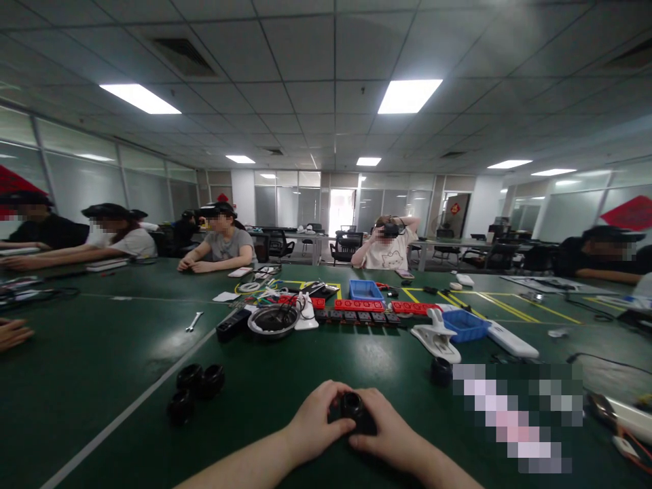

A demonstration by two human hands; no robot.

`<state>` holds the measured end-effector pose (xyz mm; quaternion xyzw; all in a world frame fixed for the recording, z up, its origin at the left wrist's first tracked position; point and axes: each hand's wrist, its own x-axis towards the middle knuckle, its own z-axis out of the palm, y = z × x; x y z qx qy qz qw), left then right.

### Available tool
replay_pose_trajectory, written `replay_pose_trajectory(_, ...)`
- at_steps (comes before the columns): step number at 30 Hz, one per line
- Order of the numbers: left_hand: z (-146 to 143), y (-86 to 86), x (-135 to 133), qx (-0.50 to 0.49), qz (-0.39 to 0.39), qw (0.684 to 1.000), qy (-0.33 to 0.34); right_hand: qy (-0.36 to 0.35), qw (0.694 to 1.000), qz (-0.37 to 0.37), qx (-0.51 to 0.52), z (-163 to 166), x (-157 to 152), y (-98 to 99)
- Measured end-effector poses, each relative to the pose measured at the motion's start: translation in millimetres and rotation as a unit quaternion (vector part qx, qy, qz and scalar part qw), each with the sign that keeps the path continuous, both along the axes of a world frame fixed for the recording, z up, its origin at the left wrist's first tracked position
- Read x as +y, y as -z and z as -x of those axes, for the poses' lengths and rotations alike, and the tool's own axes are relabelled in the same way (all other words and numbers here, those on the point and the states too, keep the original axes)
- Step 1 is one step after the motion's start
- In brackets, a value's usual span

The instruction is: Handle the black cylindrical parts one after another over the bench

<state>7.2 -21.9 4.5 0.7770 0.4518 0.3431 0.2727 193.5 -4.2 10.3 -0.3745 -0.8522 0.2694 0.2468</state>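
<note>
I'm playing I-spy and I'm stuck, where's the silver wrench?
In the head view, the silver wrench lies left of centre on the green table, left of the long black block and beyond the three black round pieces.

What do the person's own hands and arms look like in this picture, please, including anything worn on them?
The left hand and right hand are bare, with no gloves. The left forearm and right forearm show no sleeve, watch, bracelet, cable or marking before the lower edge cuts them off. No ring can be made out on the fingers, though some are hidden.
</note>
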Motion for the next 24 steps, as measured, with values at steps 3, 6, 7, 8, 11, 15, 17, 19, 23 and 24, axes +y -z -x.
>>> replay_pose_trajectory(3,1,2.2,2,-0.006,0.005,1.000,0.005,-0.056,0.998,0.017,0.014,-4,3,-4.7)
replay_pose_trajectory(6,2,3.3,3,-0.009,0.006,1.000,0.009,-0.081,0.996,0.039,0.027,-7,9,-3.7)
replay_pose_trajectory(7,2,3.1,3,-0.009,0.006,1.000,0.011,-0.068,0.997,0.042,0.023,-7,10,-2.1)
replay_pose_trajectory(8,2,2.7,2,-0.008,0.005,1.000,0.011,-0.043,0.998,0.042,0.014,-6,11,0.1)
replay_pose_trajectory(11,2,1.0,1,-0.004,0.000,1.000,0.008,0.047,0.998,0.028,-0.019,0,9,7.3)
replay_pose_trajectory(15,2,0.1,-2,0.001,-0.012,1.000,-0.002,0.085,0.995,-0.013,-0.047,8,0,8.7)
replay_pose_trajectory(17,2,-0.3,-3,0.002,-0.016,1.000,-0.003,0.070,0.995,-0.040,-0.063,9,-3,4.6)
replay_pose_trajectory(19,3,-1.2,-5,0.003,-0.020,1.000,-0.001,0.027,0.997,-0.043,-0.065,6,-4,-0.9)
replay_pose_trajectory(23,5,-4.6,-9,0.003,-0.021,1.000,0.003,-0.064,0.996,0.017,-0.052,-4,1,-10.5)
replay_pose_trajectory(24,6,-5.6,-11,0.003,-0.020,1.000,0.007,-0.077,0.995,0.025,-0.051,-5,2,-12.0)
